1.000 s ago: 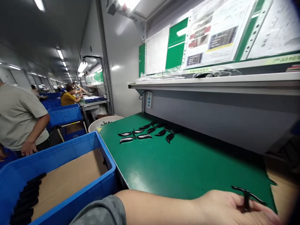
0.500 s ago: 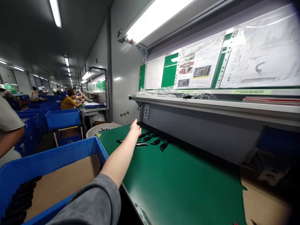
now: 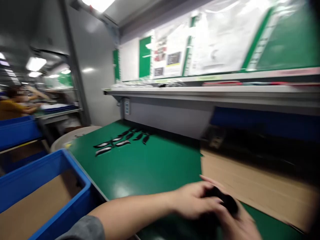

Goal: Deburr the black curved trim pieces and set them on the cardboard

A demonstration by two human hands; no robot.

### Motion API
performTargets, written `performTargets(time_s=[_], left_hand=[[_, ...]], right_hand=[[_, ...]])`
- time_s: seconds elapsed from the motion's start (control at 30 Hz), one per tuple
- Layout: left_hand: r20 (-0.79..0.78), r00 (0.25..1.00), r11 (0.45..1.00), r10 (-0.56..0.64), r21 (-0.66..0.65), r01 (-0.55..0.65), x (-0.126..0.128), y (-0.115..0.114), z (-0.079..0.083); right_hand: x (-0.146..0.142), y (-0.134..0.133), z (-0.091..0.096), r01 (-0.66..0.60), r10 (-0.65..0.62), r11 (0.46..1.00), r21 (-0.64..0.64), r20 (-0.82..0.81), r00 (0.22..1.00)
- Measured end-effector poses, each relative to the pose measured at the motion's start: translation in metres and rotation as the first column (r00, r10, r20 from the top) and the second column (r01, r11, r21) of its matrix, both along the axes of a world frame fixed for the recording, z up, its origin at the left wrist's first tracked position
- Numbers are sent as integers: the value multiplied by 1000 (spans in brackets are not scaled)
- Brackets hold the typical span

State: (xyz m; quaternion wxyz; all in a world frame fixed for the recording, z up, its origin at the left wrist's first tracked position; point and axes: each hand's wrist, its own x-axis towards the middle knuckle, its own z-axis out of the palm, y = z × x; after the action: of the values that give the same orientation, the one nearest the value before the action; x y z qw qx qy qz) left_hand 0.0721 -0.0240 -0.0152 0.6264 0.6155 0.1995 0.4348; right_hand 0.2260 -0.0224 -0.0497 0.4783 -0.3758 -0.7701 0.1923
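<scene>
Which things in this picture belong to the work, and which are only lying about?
In use: left hand, right hand, blurred black part, curved black parts.

Probably lying about: green mat, blue crate, cardboard sheet, wall papers.
</scene>
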Motion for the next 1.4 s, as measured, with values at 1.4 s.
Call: performTargets(time_s=[1.4], left_hand=[[-384, 880, 932, -279, -327, 153, -49, 6, 0]], right_hand=[[14, 12, 20, -17, -126, 979, 201, 673, 729]])
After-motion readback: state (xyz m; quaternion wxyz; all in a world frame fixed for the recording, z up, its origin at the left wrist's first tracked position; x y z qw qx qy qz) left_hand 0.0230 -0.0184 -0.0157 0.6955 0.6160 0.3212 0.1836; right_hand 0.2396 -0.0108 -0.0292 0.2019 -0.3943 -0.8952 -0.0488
